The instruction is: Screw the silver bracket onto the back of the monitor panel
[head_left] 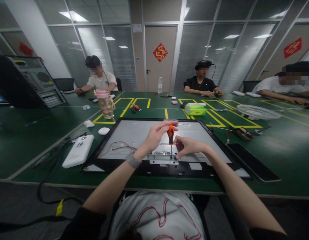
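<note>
One broad green table, marked with yellow tape lines, carries everything. On its near edge a dark-framed display panel lies flat with its grey back up, its long axis running left to right across the person's front. Thin red and white wires loop over the panel's left part. Left of the panel lies a white flat device, and right of it a dark phone. Farther back stands a clear drinking bottle with a pink lid; what it holds cannot be told. A green tissue box sits to its right with white tissue showing at the top. A metal bracket runs along the panel's near edge. Over it the screwdriver stands upright, with its orange handle up and its tip down on the bracket. The left hand is curled around the handle's top with thumb and fingers closed on it. The right hand has its fingertips pinched together at the foot of the shaft, though whether on the shaft or a screw cannot be told.
</note>
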{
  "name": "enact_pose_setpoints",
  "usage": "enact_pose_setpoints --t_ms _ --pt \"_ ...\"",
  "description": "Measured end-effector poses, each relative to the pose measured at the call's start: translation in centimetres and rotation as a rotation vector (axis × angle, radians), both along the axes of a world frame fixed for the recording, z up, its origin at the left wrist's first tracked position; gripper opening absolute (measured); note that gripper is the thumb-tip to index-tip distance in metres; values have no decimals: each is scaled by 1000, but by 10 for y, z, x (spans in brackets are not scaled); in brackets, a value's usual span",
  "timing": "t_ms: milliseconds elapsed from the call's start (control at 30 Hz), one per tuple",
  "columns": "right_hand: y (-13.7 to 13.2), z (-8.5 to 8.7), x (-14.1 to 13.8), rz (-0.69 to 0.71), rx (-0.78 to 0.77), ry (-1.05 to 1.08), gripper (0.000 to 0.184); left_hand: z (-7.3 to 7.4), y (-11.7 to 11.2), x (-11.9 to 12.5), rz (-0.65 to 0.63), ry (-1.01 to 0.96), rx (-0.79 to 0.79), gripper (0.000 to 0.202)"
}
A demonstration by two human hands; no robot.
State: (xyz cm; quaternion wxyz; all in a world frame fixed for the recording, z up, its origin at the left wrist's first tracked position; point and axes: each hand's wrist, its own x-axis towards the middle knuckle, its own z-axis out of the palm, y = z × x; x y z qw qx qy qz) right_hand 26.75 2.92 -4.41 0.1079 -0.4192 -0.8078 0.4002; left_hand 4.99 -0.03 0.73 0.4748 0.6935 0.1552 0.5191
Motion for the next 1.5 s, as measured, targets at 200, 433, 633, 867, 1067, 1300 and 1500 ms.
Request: enact_pose_setpoints --t_ms 200,433,633,867,1067,1300,1500 --pt "0 0 0 2 4 -14 67 1 -3 -1 172 74 89 21" --pt "-1 2 -1 -5 1 -10 68 1 -2 -1 57 80 103 31" --pt "-2 3 -1 8 2 -10 67 3 -5 -1 141 53 89 16" --pt "0 0 1 0 22 -13 67 2 -2 -1 98 51 69 25" --pt "0 0 1 -4 10 0 67 3 -2 -2 185 89 110 20" --pt "1 -1 0 -9 10 -15 69 5 4 -7 92 71 48 25" --pt "0 0 0 -8 12 -16 68 5 3 -10 151 127 116 23"
